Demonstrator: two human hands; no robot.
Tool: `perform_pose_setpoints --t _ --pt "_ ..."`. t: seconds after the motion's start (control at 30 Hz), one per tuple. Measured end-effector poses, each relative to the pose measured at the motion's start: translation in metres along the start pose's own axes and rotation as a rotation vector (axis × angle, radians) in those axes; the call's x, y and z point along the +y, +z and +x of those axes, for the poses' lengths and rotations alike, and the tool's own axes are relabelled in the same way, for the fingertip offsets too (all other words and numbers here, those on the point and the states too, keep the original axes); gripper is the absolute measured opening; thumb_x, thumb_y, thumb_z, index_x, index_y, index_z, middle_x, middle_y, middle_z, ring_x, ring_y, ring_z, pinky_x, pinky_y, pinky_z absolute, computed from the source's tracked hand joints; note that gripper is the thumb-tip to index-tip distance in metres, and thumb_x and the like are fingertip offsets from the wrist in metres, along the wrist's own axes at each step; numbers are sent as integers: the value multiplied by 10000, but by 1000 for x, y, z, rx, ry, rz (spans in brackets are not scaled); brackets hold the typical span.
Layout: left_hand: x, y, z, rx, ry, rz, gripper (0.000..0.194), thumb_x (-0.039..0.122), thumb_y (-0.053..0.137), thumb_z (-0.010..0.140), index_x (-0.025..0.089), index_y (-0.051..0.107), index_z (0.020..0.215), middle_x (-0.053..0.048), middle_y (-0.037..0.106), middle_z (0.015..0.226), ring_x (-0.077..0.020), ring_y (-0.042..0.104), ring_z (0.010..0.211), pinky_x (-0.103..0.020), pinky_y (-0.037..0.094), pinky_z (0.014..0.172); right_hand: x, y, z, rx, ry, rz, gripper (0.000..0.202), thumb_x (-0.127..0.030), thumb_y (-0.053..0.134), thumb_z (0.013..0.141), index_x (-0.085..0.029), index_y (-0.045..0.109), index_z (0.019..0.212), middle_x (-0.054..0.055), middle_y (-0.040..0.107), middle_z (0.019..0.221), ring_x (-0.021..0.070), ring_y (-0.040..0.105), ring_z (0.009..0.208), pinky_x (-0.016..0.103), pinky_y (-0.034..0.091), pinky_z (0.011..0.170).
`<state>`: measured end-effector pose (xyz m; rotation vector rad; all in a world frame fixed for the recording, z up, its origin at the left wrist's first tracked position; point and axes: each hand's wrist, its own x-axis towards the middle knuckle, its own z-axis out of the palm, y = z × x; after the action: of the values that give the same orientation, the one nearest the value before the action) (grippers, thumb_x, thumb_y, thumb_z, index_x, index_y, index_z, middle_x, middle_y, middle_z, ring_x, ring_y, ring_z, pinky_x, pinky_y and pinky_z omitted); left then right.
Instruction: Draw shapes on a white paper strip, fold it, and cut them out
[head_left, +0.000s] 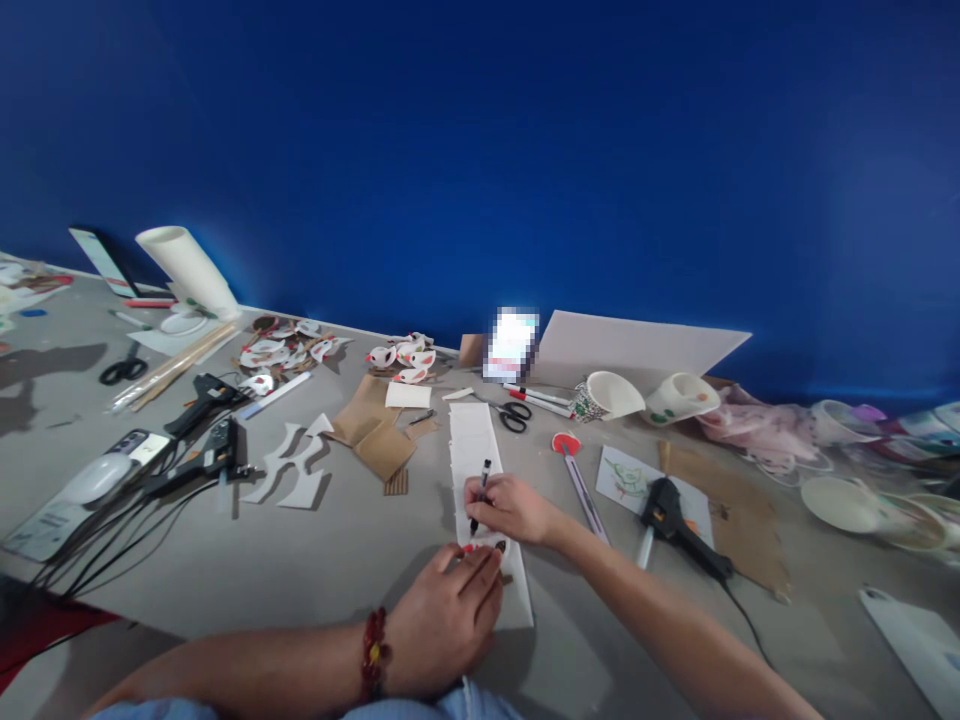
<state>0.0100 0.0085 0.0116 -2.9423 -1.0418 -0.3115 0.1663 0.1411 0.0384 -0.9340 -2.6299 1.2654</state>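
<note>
A long white paper strip lies lengthwise in front of me. My right hand is closed around a black pen, its tip down at the strip. Just below, my left hand presses a small red and white piece onto the paper between thumb and fingers. A dark spot shows by its fingertips; most of the piece is hidden under the hand. Beyond the strip's far end rest black-handled scissors. A utility knife lies right of my right hand.
Cut white paper shapes, brown cardboard and small paper birds lie to the left. Black glue guns with cables are farther left; another glue gun sits at right. A lit phone leans at the back. Paper cups stand right.
</note>
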Motion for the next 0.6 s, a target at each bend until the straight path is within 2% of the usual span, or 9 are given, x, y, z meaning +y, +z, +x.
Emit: perform_pose_setpoints --t 0.27,0.47,0.6 --pt "-1 -3 0 -22 5 -6 487 440 351 1007 86 533 1287 -165 536 1377 -278 477 1238 -430 356 972 5 -4 -14 52 38 135 266 -264 455 898 -183 514 651 -11 566 697 109 534 625 210 409 628" --pt "0 -2 0 -23 -6 -16 492 449 347 1006 98 531 1299 -158 528 1392 -270 467 1257 -425 342 988 12 -4 -28 109 33 142 328 -295 443 923 -178 498 621 -15 552 713 93 480 587 218 384 611" --pt "-1 -2 0 -36 -7 -26 493 458 367 998 105 537 1298 -154 531 1390 -261 467 1255 -419 337 992 18 -3 -37 135 68 176 292 -304 445 930 -183 516 674 -20 542 693 97 478 590 213 378 585"
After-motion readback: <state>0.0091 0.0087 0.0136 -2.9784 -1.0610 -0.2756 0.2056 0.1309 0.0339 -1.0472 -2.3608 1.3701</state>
